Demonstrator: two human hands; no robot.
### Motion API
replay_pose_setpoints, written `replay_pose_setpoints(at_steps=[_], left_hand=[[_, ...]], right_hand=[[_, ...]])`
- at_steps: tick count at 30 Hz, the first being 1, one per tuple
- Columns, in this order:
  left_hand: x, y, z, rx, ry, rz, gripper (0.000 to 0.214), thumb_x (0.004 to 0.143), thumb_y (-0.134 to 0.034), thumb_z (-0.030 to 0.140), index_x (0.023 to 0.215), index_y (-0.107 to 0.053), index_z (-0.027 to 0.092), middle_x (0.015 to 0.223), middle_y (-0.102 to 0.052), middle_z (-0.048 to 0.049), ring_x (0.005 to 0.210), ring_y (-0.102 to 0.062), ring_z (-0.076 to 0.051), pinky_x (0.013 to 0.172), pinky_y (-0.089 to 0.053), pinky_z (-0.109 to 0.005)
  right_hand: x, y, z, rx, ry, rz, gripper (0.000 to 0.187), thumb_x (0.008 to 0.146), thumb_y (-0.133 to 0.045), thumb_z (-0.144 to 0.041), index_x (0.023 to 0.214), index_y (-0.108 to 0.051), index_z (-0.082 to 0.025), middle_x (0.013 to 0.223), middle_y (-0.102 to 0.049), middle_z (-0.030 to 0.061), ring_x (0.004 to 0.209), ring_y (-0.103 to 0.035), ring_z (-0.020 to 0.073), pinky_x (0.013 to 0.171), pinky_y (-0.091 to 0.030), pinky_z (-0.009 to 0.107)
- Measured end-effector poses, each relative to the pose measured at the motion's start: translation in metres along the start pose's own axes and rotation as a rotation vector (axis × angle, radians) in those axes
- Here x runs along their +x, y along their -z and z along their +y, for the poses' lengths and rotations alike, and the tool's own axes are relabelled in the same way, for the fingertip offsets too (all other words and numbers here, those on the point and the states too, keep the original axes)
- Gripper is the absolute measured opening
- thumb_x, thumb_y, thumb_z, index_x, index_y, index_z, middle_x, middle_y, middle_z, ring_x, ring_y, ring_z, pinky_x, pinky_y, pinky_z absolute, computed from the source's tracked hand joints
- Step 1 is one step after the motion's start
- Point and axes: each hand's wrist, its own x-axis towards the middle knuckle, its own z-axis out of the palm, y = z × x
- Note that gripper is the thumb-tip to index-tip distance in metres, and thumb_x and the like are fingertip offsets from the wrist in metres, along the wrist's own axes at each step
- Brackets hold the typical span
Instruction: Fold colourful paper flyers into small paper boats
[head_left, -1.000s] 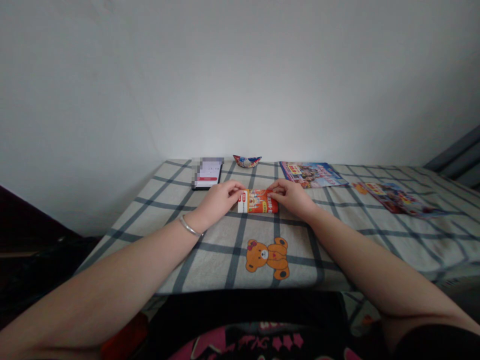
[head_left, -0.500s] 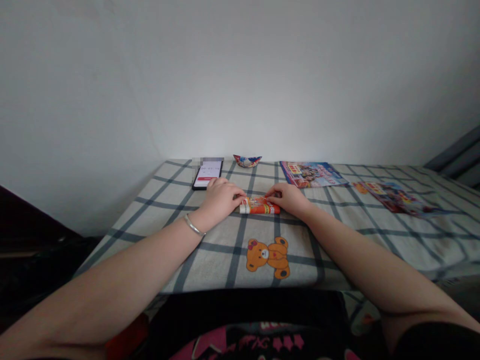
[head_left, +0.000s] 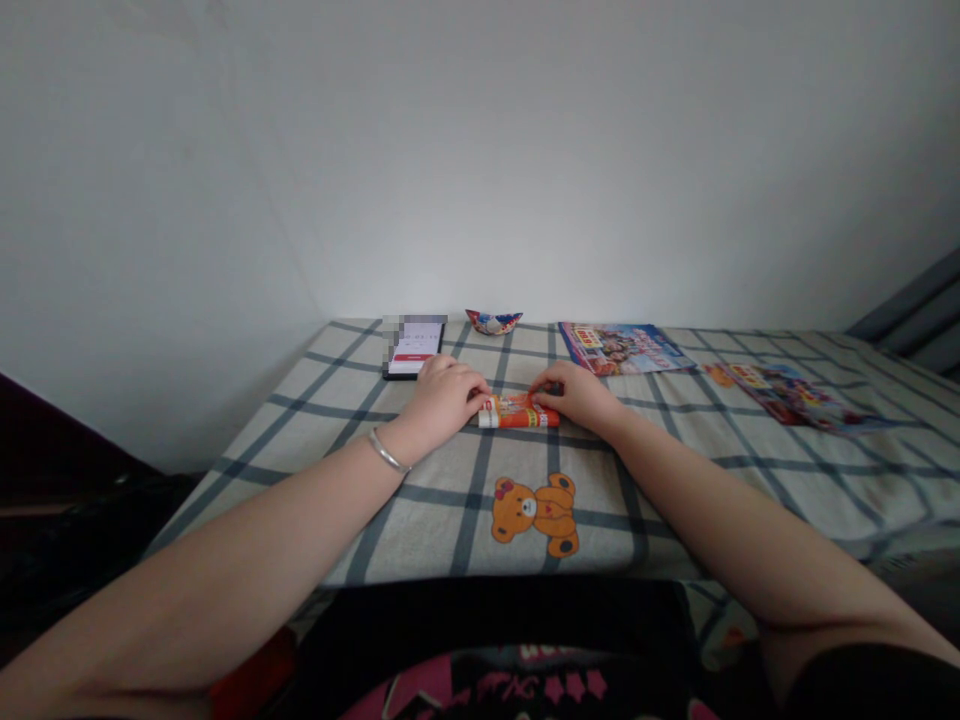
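Observation:
A small folded piece of printed paper [head_left: 517, 412], orange, white and yellow, lies on the checked tablecloth in front of me. My left hand [head_left: 448, 397] pinches its left end between thumb and fingers. On the opposite end, my right hand [head_left: 576, 398] has its fingertips closed on the paper's upper edge. Both wrists stay low over the cloth, the left one wearing a silver bangle [head_left: 388, 450]. Beyond them, a folded paper boat [head_left: 493, 322] with a colourful print rests near the wall.
A phone [head_left: 416, 348] with a timer on its screen lies just beyond my left hand. Colourful printed leaflets [head_left: 626, 348] lie at the back right, with another leaflet [head_left: 806, 397] farther right. A printed bear [head_left: 536, 512] decorates the tablecloth [head_left: 420, 520]. The wall [head_left: 525, 160] borders the back.
Almost nothing differs. Both hands keep their hold on the folded paper, with only a very slight shift of the fingers and of the view.

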Motion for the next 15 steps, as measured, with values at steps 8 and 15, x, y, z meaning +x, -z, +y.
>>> replay_pose_setpoints(at_steps=[8,15], left_hand=[[0.006,0.002,-0.003,-0.023,-0.195,-0.081,0.012,0.090,-0.062,0.021,0.091,-0.074,0.021,0.089,-0.071,-0.0043,0.093,-0.054,-0.024,0.087,-0.040,-0.037],[0.007,0.014,-0.001,0.044,-0.267,-0.170,0.017,0.090,-0.064,0.034,0.095,-0.076,0.023,0.089,-0.069,-0.0052,0.090,-0.057,-0.022,0.084,-0.042,-0.035]], right_hand=[[0.002,0.004,-0.002,0.016,0.106,-0.075,0.016,0.084,-0.066,-0.019,0.093,-0.079,-0.025,0.090,-0.071,0.0031,0.083,-0.063,0.0166,0.076,-0.048,0.028],[-0.002,0.013,-0.011,-0.100,0.134,-0.126,0.017,0.081,-0.073,-0.035,0.096,-0.079,-0.027,0.092,-0.073,0.0037,0.087,-0.064,0.0196,0.078,-0.047,0.030]])
